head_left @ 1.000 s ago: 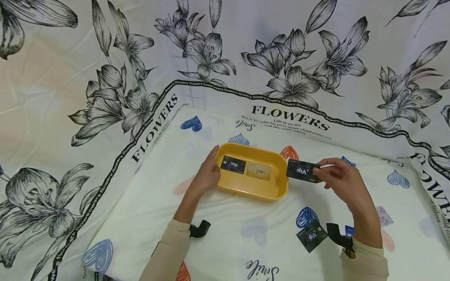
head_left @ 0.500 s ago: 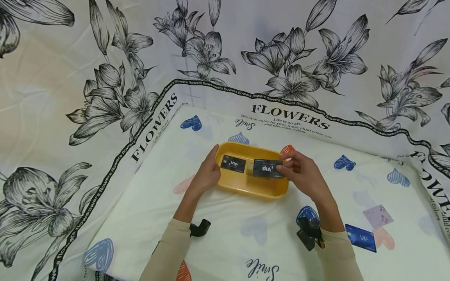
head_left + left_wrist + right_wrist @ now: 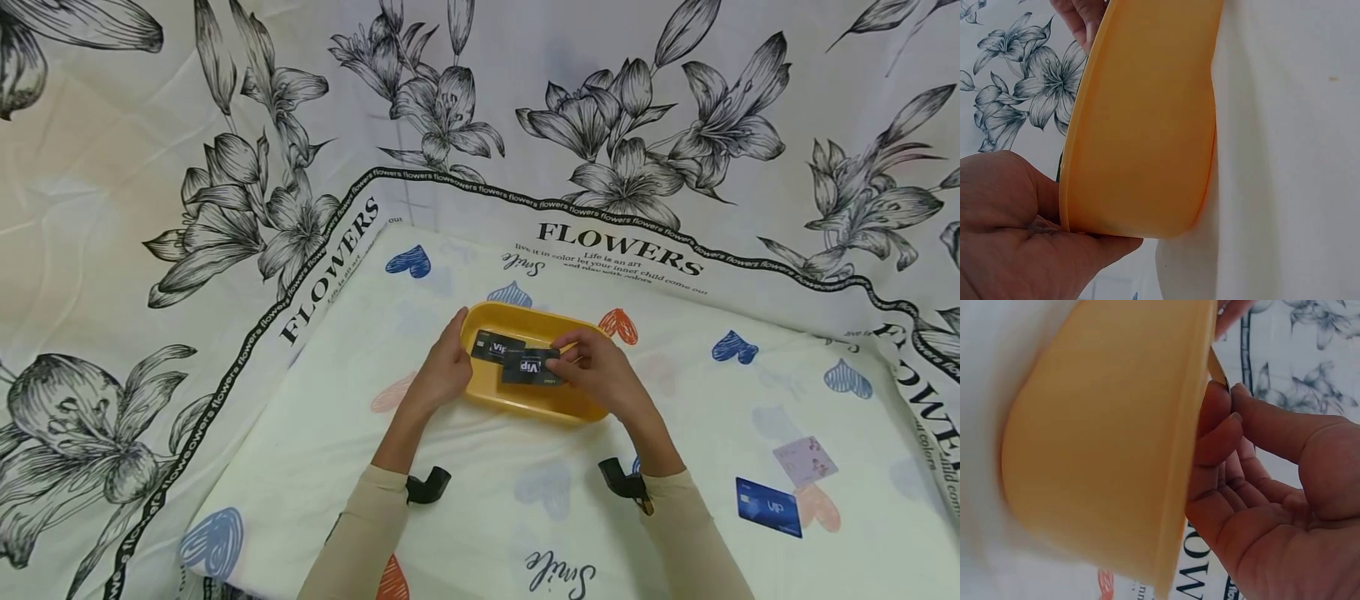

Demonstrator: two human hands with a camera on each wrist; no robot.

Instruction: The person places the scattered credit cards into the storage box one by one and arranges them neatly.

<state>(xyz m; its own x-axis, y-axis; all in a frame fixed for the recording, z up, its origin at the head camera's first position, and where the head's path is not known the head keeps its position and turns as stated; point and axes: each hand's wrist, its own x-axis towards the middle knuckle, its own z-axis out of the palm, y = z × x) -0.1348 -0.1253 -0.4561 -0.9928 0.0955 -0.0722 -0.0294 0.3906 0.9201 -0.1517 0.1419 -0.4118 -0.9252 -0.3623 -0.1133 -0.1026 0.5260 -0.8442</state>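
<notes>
A yellow plastic tub [image 3: 543, 407] stands on the cloth in the head view. At its left end my left hand [image 3: 444, 367] grips the rim; the left wrist view shows the tub wall [image 3: 1141, 125] between thumb and fingers. My right hand [image 3: 598, 371] reaches over the tub's right side, pinching a black VIP card [image 3: 517, 371] between thumb and fingers. The right wrist view catches that held card [image 3: 1219, 369] edge-on above the rim. Inside the tub at the left lies another black VIP card [image 3: 489, 343], its right part overlapped by the held one. The gold card is hidden.
On the white heart-patterned cloth [image 3: 480, 492], to the right, lie a blue VIP card [image 3: 768, 508] and a pale pink card [image 3: 806, 461]. A flower-printed curtain [image 3: 465, 83] rises behind and to the left.
My right hand has carried the black card leftward, from outside the tub's right end to over its middle. The gold card became covered. My left hand stayed on the rim.
</notes>
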